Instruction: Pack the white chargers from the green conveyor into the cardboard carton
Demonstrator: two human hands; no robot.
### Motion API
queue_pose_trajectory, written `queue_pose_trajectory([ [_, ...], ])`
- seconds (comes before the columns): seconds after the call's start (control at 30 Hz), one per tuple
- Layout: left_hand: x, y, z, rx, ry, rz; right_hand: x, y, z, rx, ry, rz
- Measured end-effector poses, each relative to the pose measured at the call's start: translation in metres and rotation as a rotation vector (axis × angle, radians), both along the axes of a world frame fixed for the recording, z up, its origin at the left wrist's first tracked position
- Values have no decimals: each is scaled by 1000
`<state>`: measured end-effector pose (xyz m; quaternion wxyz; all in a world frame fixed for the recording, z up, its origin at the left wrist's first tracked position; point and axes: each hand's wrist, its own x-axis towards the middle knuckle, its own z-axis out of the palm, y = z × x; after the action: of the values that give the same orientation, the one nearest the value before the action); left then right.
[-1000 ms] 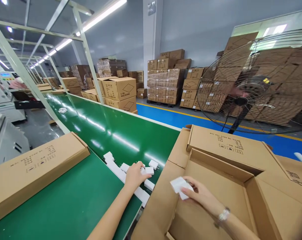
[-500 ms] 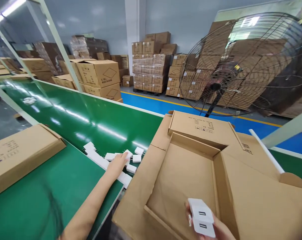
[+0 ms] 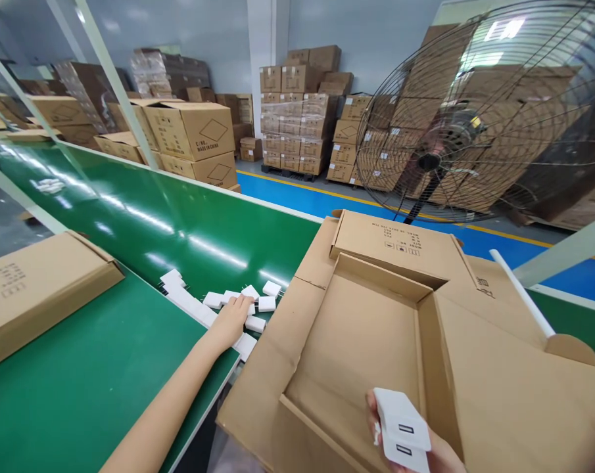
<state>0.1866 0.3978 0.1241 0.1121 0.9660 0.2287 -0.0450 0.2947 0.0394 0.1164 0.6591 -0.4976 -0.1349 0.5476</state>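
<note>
Right hand, cut off at six o'clock, clasps two chargers; left hand at nine o'clock covers loose chargers, I cannot tell its grip

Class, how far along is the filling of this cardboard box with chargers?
Done: nothing yet, the open brown cardboard box is bare inside. In hand: the right hand holds two white USB chargers over it; the left hand touches loose white chargers on the green belt. Left: that pile.
</note>
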Motion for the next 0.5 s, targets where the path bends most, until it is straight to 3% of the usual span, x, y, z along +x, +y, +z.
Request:
queue_pose_trajectory([
  [0.13, -3, -3, 0, -4, 16, 8, -2, 0, 4, 69, 185, -55],
  [0.3, -1, -1, 0, -4, 49, 36, 0, -2, 10, 42, 151, -89],
  [0.4, 2, 6, 3, -18, 72, 14, 10, -11, 17, -111, -142, -98],
  [0.5, 7, 14, 8, -28, 108, -7, 24, -32, 20, -408, -665, -53],
])
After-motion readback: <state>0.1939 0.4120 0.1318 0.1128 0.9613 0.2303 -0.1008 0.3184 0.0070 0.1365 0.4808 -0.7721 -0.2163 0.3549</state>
